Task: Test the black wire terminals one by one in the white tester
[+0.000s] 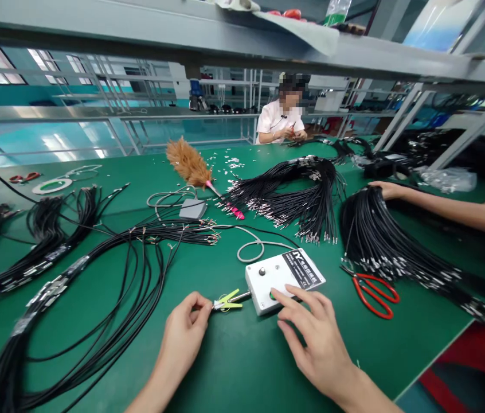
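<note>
My left hand (188,325) is closed in a pinch on a cable (214,307), mostly hidden by the fingers. Thin pale wires at the cable's tip meet a yellow-green clip (229,300). A metal shaft joins that clip to a white control box (285,278) with a black knob and a dark printed label. Fingers spread, my right hand (313,332) rests on the box. Its index fingertip touches the green button (273,294), and another finger lies on the top near the label.
Black cable bundles (62,281) lie left, with more (302,189) behind the box. Red-handled scissors (375,295) lie right, near another person's hand (386,190) on a bundle. A feather duster (188,163) and grey pedal (193,209) sit farther back. A shelf (139,28) spans overhead; a co-worker (283,117) sits opposite.
</note>
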A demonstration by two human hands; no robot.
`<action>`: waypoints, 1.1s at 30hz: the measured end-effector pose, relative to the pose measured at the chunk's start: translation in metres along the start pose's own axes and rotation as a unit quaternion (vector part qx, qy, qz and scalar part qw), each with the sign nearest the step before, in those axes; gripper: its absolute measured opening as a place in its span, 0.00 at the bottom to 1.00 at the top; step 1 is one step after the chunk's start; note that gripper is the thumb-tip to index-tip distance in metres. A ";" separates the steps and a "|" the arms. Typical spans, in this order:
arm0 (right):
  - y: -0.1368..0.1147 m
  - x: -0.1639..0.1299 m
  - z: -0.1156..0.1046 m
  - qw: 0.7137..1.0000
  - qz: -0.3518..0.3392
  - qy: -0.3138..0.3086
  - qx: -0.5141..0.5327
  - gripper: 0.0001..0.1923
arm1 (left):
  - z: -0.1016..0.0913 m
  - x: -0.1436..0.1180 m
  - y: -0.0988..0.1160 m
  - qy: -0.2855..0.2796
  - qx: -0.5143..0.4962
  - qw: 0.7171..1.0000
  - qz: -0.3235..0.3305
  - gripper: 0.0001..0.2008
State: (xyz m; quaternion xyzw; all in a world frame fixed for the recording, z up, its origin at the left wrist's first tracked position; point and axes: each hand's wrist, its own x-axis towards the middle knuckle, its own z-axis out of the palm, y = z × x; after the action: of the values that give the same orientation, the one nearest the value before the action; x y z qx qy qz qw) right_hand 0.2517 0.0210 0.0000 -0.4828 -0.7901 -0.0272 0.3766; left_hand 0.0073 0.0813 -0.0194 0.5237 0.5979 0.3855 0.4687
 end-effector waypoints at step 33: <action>-0.020 0.066 0.054 0.971 -0.119 -0.161 -0.129 0.04 | -0.012 -0.026 0.013 -0.020 -0.066 0.997 -0.036 0.17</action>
State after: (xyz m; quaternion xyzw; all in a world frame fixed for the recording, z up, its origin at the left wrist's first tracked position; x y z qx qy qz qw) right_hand 0.1889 0.0818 0.0091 -0.4280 -0.8819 -0.0959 0.1730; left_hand -0.0002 0.0578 0.0004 0.4776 0.5801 0.3960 0.5277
